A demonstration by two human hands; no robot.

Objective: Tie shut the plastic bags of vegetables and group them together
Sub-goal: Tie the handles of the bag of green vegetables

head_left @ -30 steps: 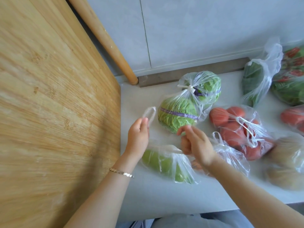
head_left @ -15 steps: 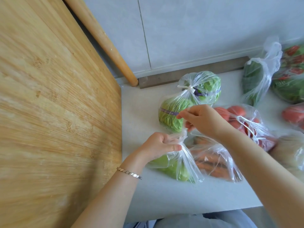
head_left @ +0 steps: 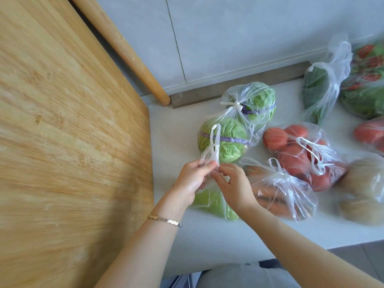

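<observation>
Pinching the handle loops (head_left: 212,146) of the green-vegetable bag (head_left: 216,203), the left grip (head_left: 193,179) is holding them upright near the middle of the frame, thumb and forefinger pressed together on the plastic just below the loops. The right grip (head_left: 234,186) is meeting it from the right of the frame with fingers curling toward the same gathered neck. Whether they are pinching it or only touching it, I cannot tell.

The bag itself is lying on the counter (head_left: 178,129) in the lower centre, partly hidden under both hands, just beside the carrot bag (head_left: 280,194) and nearer the viewer than the knotted cabbage bag (head_left: 239,125).

By my reading, the knot is being formed here, and doing it well is probably asking for three things:
- The left pinch should be staying low on the neck so no slack is opening above the vegetable.
- The right fingers should be drawing one loop through the other rather than tugging both.
- The pull should be running sideways and evenly, since thin film is likely tearing under a sharp jerk.

Since its neighbours are already sitting close, grouping is likely needing little more than a nudge.
</observation>
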